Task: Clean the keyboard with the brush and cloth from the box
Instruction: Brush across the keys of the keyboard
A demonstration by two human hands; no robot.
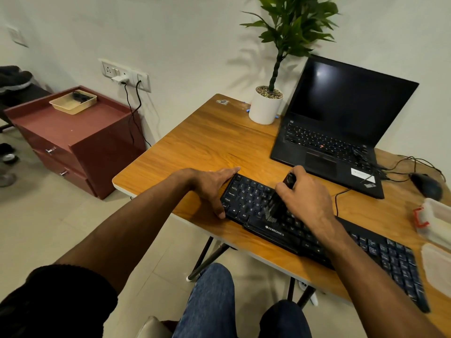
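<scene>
Right hand grips the brush by its stiff handle; soft bristles flex on the keyboard. Left hand, fingers straight, steadies the light keyboard's 9 o'clock end.

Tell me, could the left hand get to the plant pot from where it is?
Probably yes. The left hand rests on the keyboard's end, and only bare table lies between it and the plant pot.

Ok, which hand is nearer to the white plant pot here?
Left, narrowly. The left hand rests on the keyboard's left end, below and left of the plant pot. The right hand grips the brush mid-keyboard, below and slightly right of the pot.
</scene>
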